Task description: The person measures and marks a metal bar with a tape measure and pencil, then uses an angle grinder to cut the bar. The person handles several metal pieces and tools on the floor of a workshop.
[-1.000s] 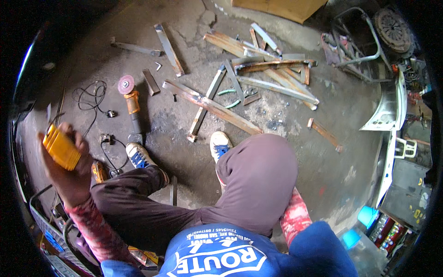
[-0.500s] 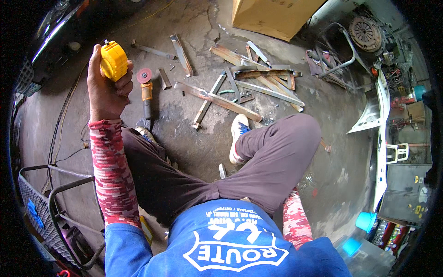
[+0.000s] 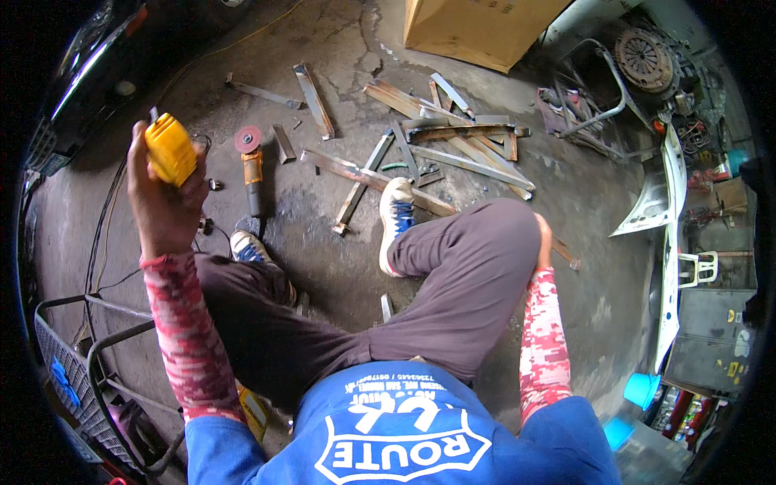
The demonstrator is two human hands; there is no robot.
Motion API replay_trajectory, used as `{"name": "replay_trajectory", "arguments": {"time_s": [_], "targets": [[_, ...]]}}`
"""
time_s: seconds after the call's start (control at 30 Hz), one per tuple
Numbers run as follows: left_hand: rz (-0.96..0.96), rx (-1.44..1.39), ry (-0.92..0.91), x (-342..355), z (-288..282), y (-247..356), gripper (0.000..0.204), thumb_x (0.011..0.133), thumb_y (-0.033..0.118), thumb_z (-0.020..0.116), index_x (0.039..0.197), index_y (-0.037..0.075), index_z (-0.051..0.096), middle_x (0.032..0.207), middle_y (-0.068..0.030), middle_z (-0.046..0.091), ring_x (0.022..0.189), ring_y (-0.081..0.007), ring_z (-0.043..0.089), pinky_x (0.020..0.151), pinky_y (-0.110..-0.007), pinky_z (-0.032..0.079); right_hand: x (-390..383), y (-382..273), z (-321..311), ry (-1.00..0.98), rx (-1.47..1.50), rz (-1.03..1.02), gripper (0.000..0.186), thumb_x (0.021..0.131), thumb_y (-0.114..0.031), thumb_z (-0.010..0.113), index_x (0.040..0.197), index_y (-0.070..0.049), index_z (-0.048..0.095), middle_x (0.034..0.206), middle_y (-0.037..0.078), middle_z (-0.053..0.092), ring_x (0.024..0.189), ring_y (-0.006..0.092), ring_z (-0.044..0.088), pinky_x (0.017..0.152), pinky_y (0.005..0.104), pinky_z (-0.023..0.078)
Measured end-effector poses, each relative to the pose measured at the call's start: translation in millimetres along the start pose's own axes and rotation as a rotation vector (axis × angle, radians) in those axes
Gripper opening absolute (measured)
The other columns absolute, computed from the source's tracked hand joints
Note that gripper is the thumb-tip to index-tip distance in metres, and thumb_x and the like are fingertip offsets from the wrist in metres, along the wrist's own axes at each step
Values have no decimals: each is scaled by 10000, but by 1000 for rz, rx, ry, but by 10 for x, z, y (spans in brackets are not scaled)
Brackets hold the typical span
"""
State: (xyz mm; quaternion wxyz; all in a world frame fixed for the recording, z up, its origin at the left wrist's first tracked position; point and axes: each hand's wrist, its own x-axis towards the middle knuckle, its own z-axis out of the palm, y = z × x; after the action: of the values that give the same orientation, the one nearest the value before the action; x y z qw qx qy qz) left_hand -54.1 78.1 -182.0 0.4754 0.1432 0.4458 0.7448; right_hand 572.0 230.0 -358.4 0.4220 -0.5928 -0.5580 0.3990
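Note:
In my left hand (image 3: 162, 222), raised at the left, is a yellow tape measure (image 3: 172, 151). My fingers are closed round its case, and a short bit of tape end shows at the top. My right hand (image 3: 545, 241) lies against the outer side of my right knee (image 3: 517, 226), which hides most of its fingers. An angle grinder (image 3: 253, 178) with a reddish disc rests on the floor ahead of my left foot. Beyond my feet lie several rusty steel bars (image 3: 388, 184), some crossed or piled on one another.
A large cardboard box (image 3: 477, 32) stands at the far side. Cables (image 3: 109, 194) run over the floor at left, near a black metal basket frame (image 3: 89, 339). White panels (image 3: 667, 218) and a metal chair frame (image 3: 598, 97) are at right. A dark vehicle (image 3: 97, 73) is far left.
My left hand has come down and to the left with the tape measure. My right arm has moved up beside the knee. My right foot has shifted left and my left foot shows more.

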Motion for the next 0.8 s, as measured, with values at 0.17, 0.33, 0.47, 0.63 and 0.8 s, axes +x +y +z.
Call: {"name": "replay_trajectory", "arguments": {"time_s": [0.17,0.33,0.47,0.63,0.8], "targets": [[-9,-34,-64,-37,-241,62,551,1059,604,492,1228,83,554,913,-85,612,529,-92,422,439,-210,375,853,176,1278,-282,-485,-9,248,936,-255,747,1059,-40,757,1022,144,779,916,240,757,816,356,585],[71,83,48,-17,-398,133,499,1083,569,471,1196,84,454,860,-76,544,544,-94,444,384,-216,362,1503,780,2523,-509,-922,-200,245,886,-177,721,1117,-107,755,1075,138,732,1066,359,677,943,494,536],[231,236,295,162,-464,105,431,1082,481,542,1217,85,434,860,-59,558,492,-73,427,374,-179,381,1823,1253,3175,-633,-1090,-313,225,888,-174,673,1086,-162,779,1148,157,673,1166,357,597,977,503,479],[269,301,691,427,-624,59,435,1074,331,554,1330,-2,441,964,-82,590,524,-88,444,407,-200,382,1912,1569,3480,-657,-1296,-429,210,864,-232,731,1057,-170,785,1170,133,599,1150,329,553,918,474,471],[-24,414,394,477,-764,96,462,1116,424,458,1365,36,487,935,-61,587,525,-62,424,395,-199,355,1971,1652,3422,-572,-1279,-437,254,886,-264,753,1094,-121,720,1283,134,586,1161,339,546,923,489,454]]}}
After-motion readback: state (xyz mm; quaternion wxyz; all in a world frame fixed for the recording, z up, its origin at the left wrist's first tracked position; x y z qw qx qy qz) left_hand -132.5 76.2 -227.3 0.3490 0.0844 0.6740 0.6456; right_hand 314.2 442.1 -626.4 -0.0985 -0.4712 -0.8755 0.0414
